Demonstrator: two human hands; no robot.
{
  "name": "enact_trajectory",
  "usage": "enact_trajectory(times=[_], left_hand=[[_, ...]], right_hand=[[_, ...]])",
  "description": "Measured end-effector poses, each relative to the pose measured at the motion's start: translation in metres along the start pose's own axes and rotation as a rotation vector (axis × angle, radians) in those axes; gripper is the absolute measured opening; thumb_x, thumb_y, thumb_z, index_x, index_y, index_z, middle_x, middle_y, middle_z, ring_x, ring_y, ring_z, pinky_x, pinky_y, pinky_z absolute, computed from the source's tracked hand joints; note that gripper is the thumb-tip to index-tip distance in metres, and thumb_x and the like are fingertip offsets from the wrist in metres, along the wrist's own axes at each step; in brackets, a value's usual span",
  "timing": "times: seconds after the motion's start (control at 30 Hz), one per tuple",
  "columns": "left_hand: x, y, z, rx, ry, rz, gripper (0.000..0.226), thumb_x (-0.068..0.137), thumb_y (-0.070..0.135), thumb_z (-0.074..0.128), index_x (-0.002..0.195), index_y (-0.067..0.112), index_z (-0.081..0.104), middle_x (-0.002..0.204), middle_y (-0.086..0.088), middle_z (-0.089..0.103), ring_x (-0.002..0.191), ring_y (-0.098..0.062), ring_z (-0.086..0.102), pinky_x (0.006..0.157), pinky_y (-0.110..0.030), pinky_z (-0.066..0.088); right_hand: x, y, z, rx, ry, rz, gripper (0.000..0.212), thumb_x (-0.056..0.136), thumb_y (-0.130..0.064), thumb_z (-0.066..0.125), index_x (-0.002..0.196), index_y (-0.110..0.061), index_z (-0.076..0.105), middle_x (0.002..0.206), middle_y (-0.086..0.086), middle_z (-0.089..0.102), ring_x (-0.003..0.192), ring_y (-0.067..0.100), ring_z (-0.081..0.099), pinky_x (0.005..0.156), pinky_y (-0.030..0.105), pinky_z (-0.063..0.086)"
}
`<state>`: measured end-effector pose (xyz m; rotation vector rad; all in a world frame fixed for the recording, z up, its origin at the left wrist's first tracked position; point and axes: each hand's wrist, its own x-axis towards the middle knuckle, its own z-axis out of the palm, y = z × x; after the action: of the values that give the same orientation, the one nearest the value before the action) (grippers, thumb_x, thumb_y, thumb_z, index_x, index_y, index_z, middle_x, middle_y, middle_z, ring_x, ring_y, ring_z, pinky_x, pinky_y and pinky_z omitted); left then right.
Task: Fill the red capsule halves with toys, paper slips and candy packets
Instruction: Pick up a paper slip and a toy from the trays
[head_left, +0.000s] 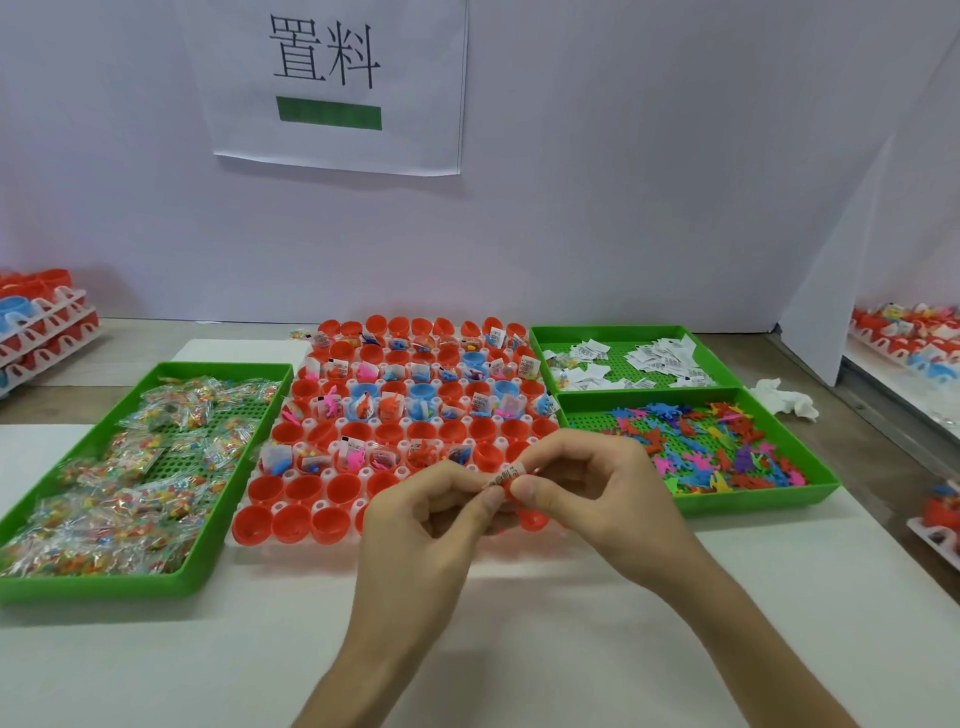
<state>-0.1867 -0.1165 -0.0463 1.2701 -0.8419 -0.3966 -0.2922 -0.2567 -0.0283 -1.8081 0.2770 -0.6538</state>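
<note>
Both hands were together over the near rows of red plastic capsule halves (304, 488), left hand (436, 514) and right hand (587, 483) each pinching one small printed paper slip (506, 475), probably folding it to fit. The green plastic tray (231, 509) of clear candy packets (130, 467) sat left, handy for later.

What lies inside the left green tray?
Clear candy packets with colourful sweets, heaped across the left green tray. Its perforated floor shows only in patches; the rest of the floor, and any packets lower in the heap, are covered.
</note>
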Motion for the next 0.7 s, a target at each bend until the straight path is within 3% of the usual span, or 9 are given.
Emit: enact_trajectory(times=[0.1,0.27,0.37,0.47,0.57,0.7], left_hand=[[0.000,0.001,0.000,0.003,0.029,0.009,0.015,0.088,0.001,0.069,0.084,0.013,0.077,0.075,-0.005,0.077,0.071,-0.022,0.076,0.067,-0.024,0.060],[-0.001,0.001,0.001,-0.005,0.025,-0.012,0.013,0.088,0.002,0.070,0.086,0.013,0.077,0.077,-0.003,0.077,0.072,-0.020,0.076,0.068,-0.023,0.059],[-0.002,0.001,0.003,-0.004,0.003,-0.032,0.015,0.090,0.002,0.069,0.091,0.014,0.077,0.080,-0.002,0.078,0.074,-0.018,0.076,0.069,-0.022,0.059],[-0.003,0.000,0.004,0.011,0.032,-0.041,0.020,0.093,0.001,0.066,0.096,0.019,0.076,0.080,-0.001,0.078,0.075,-0.017,0.076,0.070,-0.024,0.060],[-0.003,-0.001,0.003,0.017,0.114,-0.024,0.025,0.095,-0.002,0.060,0.094,0.018,0.074,0.076,-0.003,0.077,0.073,-0.021,0.076,0.068,-0.023,0.059],[0.000,0.003,-0.001,-0.005,0.190,0.027,0.026,0.094,-0.008,0.058,0.089,0.013,0.073,0.073,-0.005,0.076,0.069,-0.021,0.075,0.063,-0.019,0.057]], right_hand=[[0.000,0.001,0.004,0.005,0.003,-0.020,0.011,0.078,-0.021,0.079,0.089,-0.025,0.077,0.084,0.005,0.075,0.075,0.023,0.074,0.069,0.042,0.062],[0.001,0.003,0.002,-0.024,0.023,-0.031,0.012,0.080,-0.016,0.080,0.090,-0.021,0.077,0.087,0.005,0.076,0.080,0.023,0.074,0.071,0.039,0.062],[0.001,0.004,-0.002,-0.032,0.032,-0.012,0.011,0.079,-0.010,0.081,0.085,-0.020,0.077,0.082,0.005,0.076,0.074,0.019,0.073,0.061,0.025,0.057],[0.005,0.001,-0.005,-0.072,0.058,-0.017,0.017,0.078,-0.006,0.081,0.081,-0.022,0.077,0.082,0.003,0.077,0.074,0.015,0.074,0.063,0.020,0.056],[0.018,-0.001,-0.014,-0.303,0.139,-0.055,0.019,0.078,-0.007,0.083,0.080,-0.025,0.076,0.079,-0.006,0.076,0.074,0.012,0.073,0.070,0.027,0.059],[0.040,0.003,-0.014,-0.593,0.098,-0.067,0.013,0.077,-0.014,0.084,0.076,-0.025,0.077,0.071,-0.010,0.072,0.067,0.009,0.065,0.064,0.023,0.052]])
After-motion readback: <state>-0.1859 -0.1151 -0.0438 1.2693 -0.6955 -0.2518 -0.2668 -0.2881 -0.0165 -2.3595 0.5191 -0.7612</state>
